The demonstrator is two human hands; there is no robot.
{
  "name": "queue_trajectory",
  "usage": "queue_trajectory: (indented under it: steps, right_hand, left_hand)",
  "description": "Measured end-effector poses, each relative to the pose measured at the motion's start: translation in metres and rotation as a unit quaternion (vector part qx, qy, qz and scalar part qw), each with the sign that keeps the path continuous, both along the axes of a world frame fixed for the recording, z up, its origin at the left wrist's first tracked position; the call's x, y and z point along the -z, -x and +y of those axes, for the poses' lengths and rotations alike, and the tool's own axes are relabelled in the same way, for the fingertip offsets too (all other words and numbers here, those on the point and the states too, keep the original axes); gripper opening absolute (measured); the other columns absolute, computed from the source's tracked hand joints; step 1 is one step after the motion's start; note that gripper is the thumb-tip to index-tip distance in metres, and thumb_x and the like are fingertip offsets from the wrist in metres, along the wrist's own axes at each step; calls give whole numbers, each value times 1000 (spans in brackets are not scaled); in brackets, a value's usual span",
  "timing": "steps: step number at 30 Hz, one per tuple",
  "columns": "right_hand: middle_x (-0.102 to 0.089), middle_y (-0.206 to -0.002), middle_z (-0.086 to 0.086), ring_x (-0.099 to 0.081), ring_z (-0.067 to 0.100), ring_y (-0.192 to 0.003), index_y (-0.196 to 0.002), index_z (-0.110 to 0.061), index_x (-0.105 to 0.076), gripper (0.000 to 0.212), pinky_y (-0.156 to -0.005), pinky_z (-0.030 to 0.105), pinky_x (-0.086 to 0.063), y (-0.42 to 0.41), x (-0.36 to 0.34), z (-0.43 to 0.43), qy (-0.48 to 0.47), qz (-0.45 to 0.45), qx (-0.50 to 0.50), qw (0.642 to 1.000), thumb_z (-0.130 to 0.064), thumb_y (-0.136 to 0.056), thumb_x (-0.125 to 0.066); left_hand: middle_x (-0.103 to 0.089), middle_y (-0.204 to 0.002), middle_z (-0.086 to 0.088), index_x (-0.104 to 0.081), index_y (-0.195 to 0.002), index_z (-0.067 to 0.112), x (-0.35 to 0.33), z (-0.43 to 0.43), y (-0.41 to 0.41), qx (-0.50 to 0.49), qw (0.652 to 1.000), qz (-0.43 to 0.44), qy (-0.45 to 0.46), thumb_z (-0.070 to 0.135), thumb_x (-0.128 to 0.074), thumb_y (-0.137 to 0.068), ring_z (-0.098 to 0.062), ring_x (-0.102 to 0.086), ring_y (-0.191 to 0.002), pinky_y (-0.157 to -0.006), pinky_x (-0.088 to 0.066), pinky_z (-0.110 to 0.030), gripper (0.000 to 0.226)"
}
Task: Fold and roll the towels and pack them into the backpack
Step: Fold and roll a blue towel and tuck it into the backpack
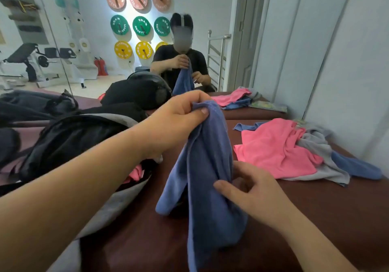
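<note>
The right hand (250, 189) touches the lower folds of a blue towel (202, 170), its fingers (248, 170) loosely spread against the cloth. The towel hangs above the dark brown table (315, 219), pinched at its top corner by the left hand (179, 116). To the left lies an open black backpack (69, 141) (pink cloth shows inside). Farther right is a heap of pink, grey and blue towels (294, 151), before a wall mirror (126, 40).
</note>
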State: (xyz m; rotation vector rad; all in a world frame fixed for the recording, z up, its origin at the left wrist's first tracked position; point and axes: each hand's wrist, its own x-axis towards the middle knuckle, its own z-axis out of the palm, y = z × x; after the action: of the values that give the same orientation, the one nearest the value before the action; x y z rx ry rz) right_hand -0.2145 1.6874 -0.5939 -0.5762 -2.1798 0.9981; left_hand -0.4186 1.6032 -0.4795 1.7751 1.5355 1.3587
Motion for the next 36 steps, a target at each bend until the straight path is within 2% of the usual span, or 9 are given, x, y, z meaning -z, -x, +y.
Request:
queue_trajectory:
  steps: [3, 6, 9, 13, 20, 24, 27, 30, 36]
  right_hand:
    - [-63, -74, 8, -53, 17, -64, -91, -25, -71, 56, -61, 45, -45, -5, -2, 2, 18, 28, -51, 998, -78, -86, -53]
    - [-50, -68, 5, -46, 22, -64, -78, -19, -60, 56, -61, 40, -41, -4, -1, -2, 25, 68, -74, 995, -70, -95, -44]
    - [-54, -69, -12, -48, 5, -66, -78, -25, -64, 37, -63, 20, -41, 2, -2, -11, 46, 112, -80, 989, -47, -103, -48]
    - [-70, -100, -2, -68, 16, -96, -108, -18, -71, 15, -86, 32, -54, 8, -1, -20, -22, 103, -81, 991, -10, -98, -63]
    - [-68, -90, 10, -65, 32, -85, -104, -27, -58, 17, -80, 59, -52, 5, 14, -15, 10, -83, -55, 995, -36, -102, -44]
    - [-67, -109, -40, -58, -17, -108, -113, -42, -62, 28, -93, 5, -41, -4, 6, 1, 34, -43, 8, 998, -23, -109, -42]
    - [-72, -109, -8, -66, 14, -101, -123, -26, -67, 29, -86, 24, -44, -16, 0, 24, -181, -76, 161, 967, -18, -96, -62]
    - [-69, -105, 7, -65, 29, -101, -115, -12, -72, 27, -92, 31, -46, -30, -10, 38, -342, -1, 264, 902, -6, -89, -68]
    - [-65, -89, 8, -62, 34, -85, -99, -9, -77, 25, -78, 45, -52, -39, -28, 33, -460, 50, 290, 838, 3, -81, -65]
  left_hand:
    - [-63, -93, -7, -61, -101, 12, -23, 0, 7, 72, 991, -113, -24, 9, -48, -103, -15, -60, -88, -79, -50, -24, 14]
    - [-64, -94, -9, -58, -104, 8, -25, 3, 4, 109, 971, -211, -36, 3, -43, -105, -18, -61, -89, -84, -53, -26, 16]
    - [-66, -91, -5, -62, -101, 11, -11, 7, 3, 74, 980, -186, -23, 4, -42, -107, -15, -63, -88, -82, -53, -25, 22]
    - [-66, -89, -3, -61, -101, 12, 7, 11, 0, 27, 989, -142, -2, 7, -44, -107, -12, -62, -85, -79, -52, -25, 19]
    - [-67, -102, -13, -64, -109, 10, 4, 13, 6, 23, 987, -152, -38, 18, -52, -103, -22, -64, -97, -89, -53, -33, 16]
    - [-68, -99, -11, -67, -105, 15, 3, 10, 26, -40, 988, -133, -67, 19, -51, -105, -23, -63, -95, -88, -51, -41, 16]
    - [-69, -92, 2, -68, -101, 22, 4, 7, 44, -127, 986, -58, -94, 15, -51, -106, -10, -60, -87, -82, -49, -31, 19]
    - [-67, -78, 18, -69, -98, 24, 14, 2, 60, -182, 975, 92, -85, 10, -53, -103, 5, -56, -71, -69, -46, -12, 22]
    - [-76, -93, 16, -78, -101, 22, 47, -5, 71, -167, 971, 171, -28, -6, -59, -94, 8, -66, -81, -73, -47, -6, 34]
